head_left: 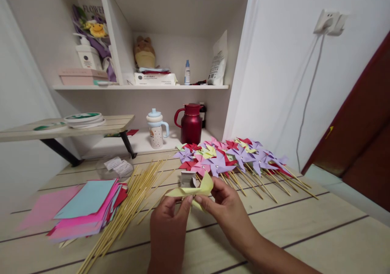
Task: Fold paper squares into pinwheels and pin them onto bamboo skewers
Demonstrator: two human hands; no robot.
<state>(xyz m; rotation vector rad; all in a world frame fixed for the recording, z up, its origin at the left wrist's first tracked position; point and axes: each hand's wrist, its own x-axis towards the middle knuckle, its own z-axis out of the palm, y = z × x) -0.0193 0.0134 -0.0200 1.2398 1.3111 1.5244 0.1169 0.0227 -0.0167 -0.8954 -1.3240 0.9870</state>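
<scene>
Between my two hands is a pale yellow paper pinwheel (pixel 185 191), its folded blades sticking out to the left and up to the right. My left hand (pixel 170 217) pinches its left and lower part, thumb near the centre. My right hand (pixel 224 205) grips the right side, thumb and fingers closed on the paper. Whether a pin or stick is at the centre, I cannot make out. Just behind the pinwheel stands a small open grey box (pixel 188 178). Left of my hands lies a loose bundle of thin wooden sticks (pixel 128 213).
Finished pinwheels (pixel 217 164) on sticks are heaped at the back right. Coloured paper sheets (pixel 85 201) and a clear container (pixel 114 167) lie left. A red thermos jug (pixel 191 126) and a tumbler (pixel 156 130) stand behind. A small raised table (pixel 115 123) is at far left.
</scene>
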